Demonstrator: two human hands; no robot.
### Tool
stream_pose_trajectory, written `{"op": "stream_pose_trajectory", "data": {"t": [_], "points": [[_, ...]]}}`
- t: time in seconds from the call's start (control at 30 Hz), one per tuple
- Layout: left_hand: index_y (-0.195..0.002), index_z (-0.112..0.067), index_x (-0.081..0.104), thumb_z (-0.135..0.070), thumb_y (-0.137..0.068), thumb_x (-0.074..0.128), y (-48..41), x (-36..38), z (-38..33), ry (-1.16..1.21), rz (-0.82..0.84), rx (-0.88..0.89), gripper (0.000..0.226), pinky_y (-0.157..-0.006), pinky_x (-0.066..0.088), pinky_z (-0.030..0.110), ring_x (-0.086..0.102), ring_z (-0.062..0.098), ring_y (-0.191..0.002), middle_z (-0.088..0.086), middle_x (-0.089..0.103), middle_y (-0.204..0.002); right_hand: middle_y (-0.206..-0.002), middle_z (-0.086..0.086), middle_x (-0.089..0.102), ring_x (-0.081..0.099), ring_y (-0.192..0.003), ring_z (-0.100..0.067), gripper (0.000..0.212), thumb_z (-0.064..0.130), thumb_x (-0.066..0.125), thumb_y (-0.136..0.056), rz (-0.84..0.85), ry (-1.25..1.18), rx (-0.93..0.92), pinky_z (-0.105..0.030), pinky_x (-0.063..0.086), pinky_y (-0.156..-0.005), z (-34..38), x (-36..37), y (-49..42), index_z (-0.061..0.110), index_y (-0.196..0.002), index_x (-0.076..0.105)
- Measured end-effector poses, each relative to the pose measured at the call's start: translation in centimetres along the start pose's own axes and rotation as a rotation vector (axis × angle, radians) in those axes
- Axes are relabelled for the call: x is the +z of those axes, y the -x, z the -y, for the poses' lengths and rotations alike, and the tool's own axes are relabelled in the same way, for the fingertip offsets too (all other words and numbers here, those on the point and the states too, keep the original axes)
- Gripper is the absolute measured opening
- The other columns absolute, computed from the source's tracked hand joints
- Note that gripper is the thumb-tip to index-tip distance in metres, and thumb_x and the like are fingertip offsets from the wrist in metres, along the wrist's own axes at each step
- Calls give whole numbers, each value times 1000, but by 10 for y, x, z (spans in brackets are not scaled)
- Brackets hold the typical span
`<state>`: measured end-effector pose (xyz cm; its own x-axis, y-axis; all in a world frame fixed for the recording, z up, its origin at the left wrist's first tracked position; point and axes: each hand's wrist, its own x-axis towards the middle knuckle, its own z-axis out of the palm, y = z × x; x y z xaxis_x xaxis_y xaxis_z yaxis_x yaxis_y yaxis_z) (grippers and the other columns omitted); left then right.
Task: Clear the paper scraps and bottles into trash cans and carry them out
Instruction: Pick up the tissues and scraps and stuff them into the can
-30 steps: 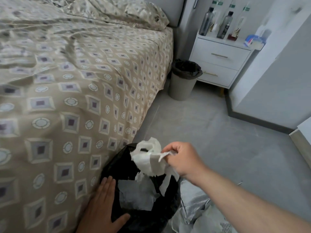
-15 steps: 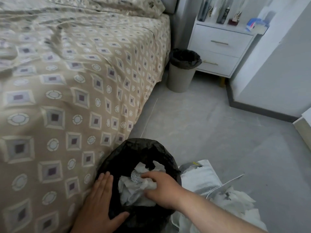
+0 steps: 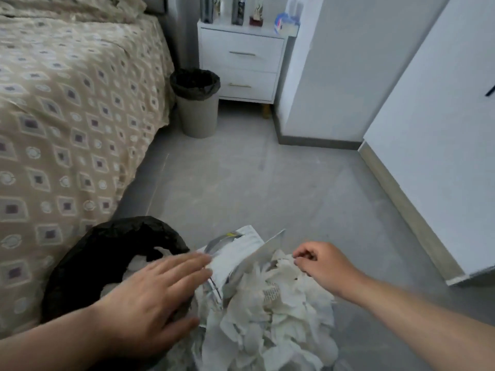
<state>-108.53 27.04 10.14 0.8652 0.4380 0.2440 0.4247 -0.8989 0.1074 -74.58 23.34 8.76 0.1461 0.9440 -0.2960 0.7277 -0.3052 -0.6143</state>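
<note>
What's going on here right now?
A person is clearing a pile of paper scraps off the floor into a black-lined bin beside the bed. The right hand pinches at the top of the pile; the left hand reaches over, open, between bin and pile. Some scraps already lie in the bin. A second bin stands by the nightstand.

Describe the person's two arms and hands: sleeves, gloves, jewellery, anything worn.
Both forearms are bare as far as the frame shows, with no sleeve in view. The left hand and right hand wear no gloves, and no rings, watch or wristband can be seen. No markings are visible.
</note>
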Motion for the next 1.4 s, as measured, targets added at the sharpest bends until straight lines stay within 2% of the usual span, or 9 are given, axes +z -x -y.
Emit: {"op": "stream_pose_trajectory", "data": {"t": [0.17,0.27,0.47,0.6,0.7,0.83,1.0,1.2,1.4], "points": [[-121,-26,53,-43,-83,50,-56,101,-49,63,217,352,42,-84,54,23,57,7,-117,-7,61,-128,-69,8,63,61,-71,-14,15,12,60,-80,48,108,131,-23,46,-68,-82,1,-5,23,-71,66],[-116,-25,59,-36,-73,44,-77,165,-54,54,256,89,47,-88,52,23,63,8,-109,-7,66,-119,-75,9,64,60,-74,-9,13,15,58,-79,113,147,155,-14,42,-63,-112,12,-11,24,-73,64],[-109,-8,66,-24,-70,38,-89,222,-22,8,248,-524,51,-103,24,33,65,26,-106,9,68,-113,-97,13,62,60,-93,-8,23,28,53,-85,170,161,148,-24,49,-83,-134,47,-22,24,-104,66],[-116,-5,63,-29,-77,33,-81,248,-14,100,303,-683,54,-105,36,38,59,31,-115,14,63,-123,-128,13,50,46,-122,-9,41,42,51,-87,150,238,99,-26,40,-99,-132,74,-28,29,-127,52],[-138,-7,43,-29,-88,31,-82,252,-16,233,310,-831,56,-115,19,36,31,28,-139,13,37,-149,-145,9,34,31,-135,-12,57,47,53,-87,141,223,71,-26,31,-107,-124,89,-30,29,-139,39],[-147,-15,24,-57,-76,49,-76,260,-15,245,431,-843,86,-117,10,34,15,22,-145,5,21,-156,-156,2,15,14,-143,-20,74,54,54,-84,164,256,-33,-32,21,-114,-101,112,-37,32,-147,22],[-150,-19,13,-72,-62,27,-69,271,-19,329,472,-840,103,-118,10,33,13,18,-145,-2,21,-156,-160,-3,-2,3,-147,-28,94,64,61,-72,227,87,152,-42,13,-118,-68,167,-61,40,-149,12],[-144,-14,31,-39,-75,35,-65,273,-13,429,350,-870,74,-110,26,32,36,21,-134,5,41,-145,-130,-9,50,45,-125,-25,42,20,55,-85,74,-46,263,-32,39,-103,-74,196,-80,21,-127,53],[-107,-13,54,-7,-84,39,-68,274,-4,394,213,-1014,28,-86,43,37,52,30,-109,9,58,-114,-108,-6,66,58,-104,-21,25,8,51,-83,31,-31,228,-23,40,-85,-97,173,-76,12,-102,67]]}}
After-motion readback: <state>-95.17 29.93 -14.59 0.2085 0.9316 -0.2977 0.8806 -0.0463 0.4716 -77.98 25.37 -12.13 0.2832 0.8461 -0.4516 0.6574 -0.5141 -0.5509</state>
